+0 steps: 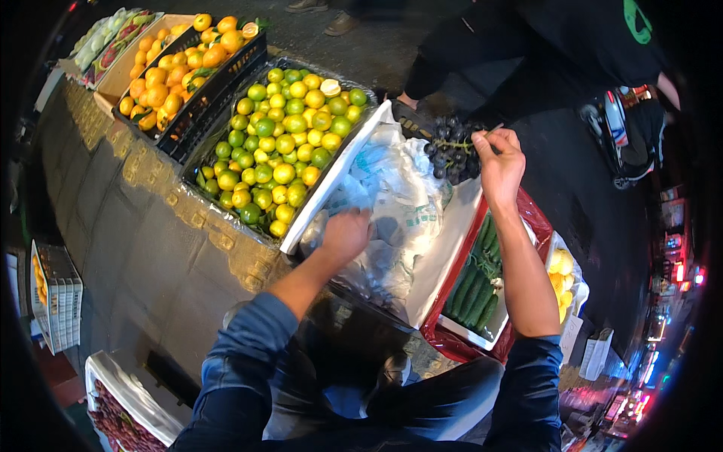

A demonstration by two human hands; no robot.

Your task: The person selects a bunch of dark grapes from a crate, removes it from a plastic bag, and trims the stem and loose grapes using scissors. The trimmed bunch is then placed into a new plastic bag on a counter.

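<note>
My right hand (498, 162) pinches the stem of a bunch of dark grapes (452, 154), lifted at the upper end of an open box lined with white paper (437, 264). In that box lie crumpled pale plastic bags (399, 203). My left hand (346, 233) is down on the bags at the box's left side, slightly blurred, its fingertips hidden. To the left is a crate of green-yellow citrus (279, 143); to the right, a red-lined box of cucumbers (474, 286).
Orange fruit crates (173, 79) extend up-left. Yellow fruit (559, 279) sits far right. A person in dark clothes (527, 45) is just beyond the grapes, beside a scooter (625, 143). A white crate (56, 331) and a box of reddish fruit (120, 418) lie left.
</note>
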